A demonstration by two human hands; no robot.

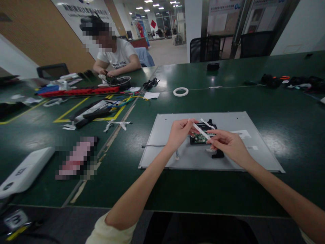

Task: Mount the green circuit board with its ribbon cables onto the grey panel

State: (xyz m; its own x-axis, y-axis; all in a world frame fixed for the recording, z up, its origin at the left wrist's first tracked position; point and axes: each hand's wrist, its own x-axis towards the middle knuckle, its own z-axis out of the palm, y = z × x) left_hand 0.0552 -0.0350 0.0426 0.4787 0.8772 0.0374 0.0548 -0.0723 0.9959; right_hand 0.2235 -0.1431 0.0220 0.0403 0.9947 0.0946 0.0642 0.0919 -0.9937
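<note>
Between my two hands a strip of white tape (pixel 201 131) is stretched at a slant. My left hand (pixel 179 134) pinches its upper left end, and my right hand (pixel 230 145) pinches the lower right end. Beneath them, a green circuit board (pixel 196 138) in a black frame sits on a flat grey metal panel (pixel 157 128). Another white strip (pixel 207 123) curves beside the board's far edge. A black piece (pixel 217 155) lies under my right hand, which partly hides the board. A thin grey cable (pixel 154 146) runs out past the panel's left edge.
A white tape roll (pixel 180 92) lies beyond the panel. To the left are tape scraps (pixel 118 125), a pink phone-like object (pixel 77 157) and a white device (pixel 26 171). Across the green table (pixel 162 189) a person (pixel 116 56) handles dark cables. Black items (pixel 273 81) lie far right.
</note>
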